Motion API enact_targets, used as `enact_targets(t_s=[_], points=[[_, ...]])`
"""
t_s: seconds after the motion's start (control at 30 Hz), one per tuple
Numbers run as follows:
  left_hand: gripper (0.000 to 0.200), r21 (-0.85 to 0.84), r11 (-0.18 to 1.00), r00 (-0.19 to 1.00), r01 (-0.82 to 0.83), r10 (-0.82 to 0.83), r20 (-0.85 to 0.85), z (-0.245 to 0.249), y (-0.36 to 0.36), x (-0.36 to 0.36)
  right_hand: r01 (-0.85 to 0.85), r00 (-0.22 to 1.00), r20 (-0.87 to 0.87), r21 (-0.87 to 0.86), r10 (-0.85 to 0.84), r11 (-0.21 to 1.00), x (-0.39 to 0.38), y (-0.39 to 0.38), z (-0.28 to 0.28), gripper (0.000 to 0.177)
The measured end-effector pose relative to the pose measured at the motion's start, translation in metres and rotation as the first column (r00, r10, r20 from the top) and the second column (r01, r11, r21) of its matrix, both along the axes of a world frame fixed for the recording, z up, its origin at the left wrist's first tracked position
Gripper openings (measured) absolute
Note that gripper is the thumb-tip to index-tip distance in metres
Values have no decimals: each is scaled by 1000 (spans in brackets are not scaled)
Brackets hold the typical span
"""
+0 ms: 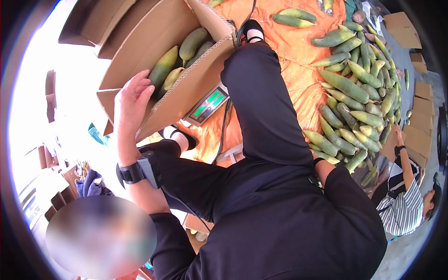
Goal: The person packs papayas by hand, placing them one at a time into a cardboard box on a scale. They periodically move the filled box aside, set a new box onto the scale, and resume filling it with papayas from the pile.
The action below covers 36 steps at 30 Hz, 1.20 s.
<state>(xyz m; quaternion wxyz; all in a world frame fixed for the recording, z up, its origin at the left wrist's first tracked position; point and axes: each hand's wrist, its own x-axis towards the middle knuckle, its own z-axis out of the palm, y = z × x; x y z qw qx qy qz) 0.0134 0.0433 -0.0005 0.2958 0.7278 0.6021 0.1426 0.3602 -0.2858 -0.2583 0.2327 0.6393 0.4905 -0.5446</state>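
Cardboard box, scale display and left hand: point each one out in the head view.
cardboard box (196, 79), head view, on its outer side wall.
scale display (208, 103), head view, on the lit green screen.
left hand (132, 98), head view, on the middle of the hand at the box's edge.

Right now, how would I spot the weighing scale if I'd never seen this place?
Find the big open cardboard box of long green fruit, with the left hand at its rim. Under its near corner, on the orange sheet, a grey panel juts out: the scale. Nothing else nearby has glowing green display windows.
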Motion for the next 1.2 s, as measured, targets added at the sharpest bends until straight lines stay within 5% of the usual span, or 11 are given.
enact_targets(t_s=[0.13,0.33,0.4,0.53,0.6,0.8,0.97,1.1,1.2], points=[[37,-37,999,996,8,-5,92,-5,0,-7,53,998,27,-5,-53,999,4,-11,-4,53],[38,-47,999,1000,-21,20,-18,-2,-4,-1,261,958,127,-28,-255,965,22,-53,3,54],[38,-46,999,1000,14,-15,-24,-4,-4,-1,139,982,144,-103,-124,985,22,-43,10,55],[37,-51,998,997,-31,28,-72,-6,-4,1,219,968,133,-45,-211,975,35,-52,-7,54],[37,-42,997,994,-69,65,-82,-8,-4,1,569,810,132,62,-572,820,57,-61,-27,51],[35,-14,998,995,-66,65,-73,-15,1,-6,632,702,255,207,-664,747,109,-46,-23,50],[35,-28,998,998,-53,52,-36,-17,2,-4,772,614,-14,221,-789,596,79,4,-46,59],[35,-15,998,997,-60,60,-52,-18,4,-2,657,743,-98,298,-662,693,42,44,-61,66],[34,-10,999,995,-51,50,-86,-12,1,4,377,911,27,352,-412,857,28,72,-66,63]])
